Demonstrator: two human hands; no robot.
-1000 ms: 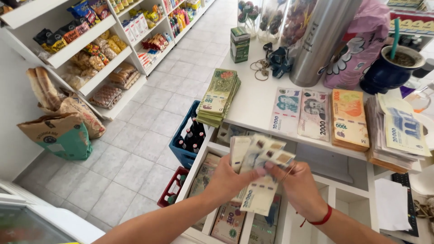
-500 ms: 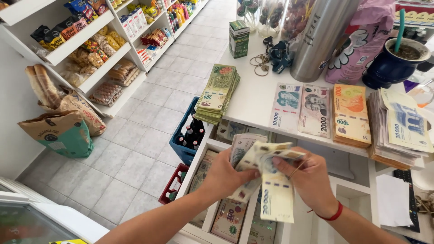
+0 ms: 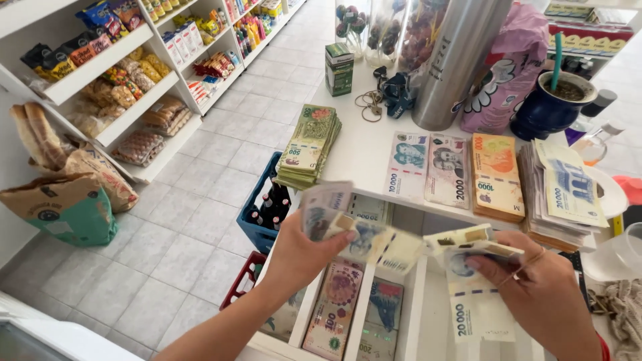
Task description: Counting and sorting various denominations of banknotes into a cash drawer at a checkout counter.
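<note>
My left hand (image 3: 304, 253) grips a fanned bunch of banknotes (image 3: 348, 224) over an open cash drawer (image 3: 364, 311). My right hand (image 3: 535, 287) holds a second bunch of pale notes (image 3: 475, 267), one hanging down from it. The two bunches are apart, a small gap between them. On the white counter (image 3: 364, 150) above lie several stacks of notes: a greenish stack (image 3: 309, 144) at the left edge, two grey-blue piles (image 3: 428, 167), an orange pile (image 3: 496, 175) and a thick mixed pile (image 3: 562, 194).
A steel flask (image 3: 458, 60), a pink bag (image 3: 511, 67), a dark blue cup with a green straw (image 3: 554, 100), a green box (image 3: 339, 68) and keys (image 3: 394, 90) crowd the counter's back. Crates of bottles (image 3: 264, 210) stand below. Shelves of snacks (image 3: 134, 80) line the left aisle beside paper bags (image 3: 67, 200).
My hands have drawn apart: the single fan of notes held together is now split, with my right hand pulling some notes away to the right.
</note>
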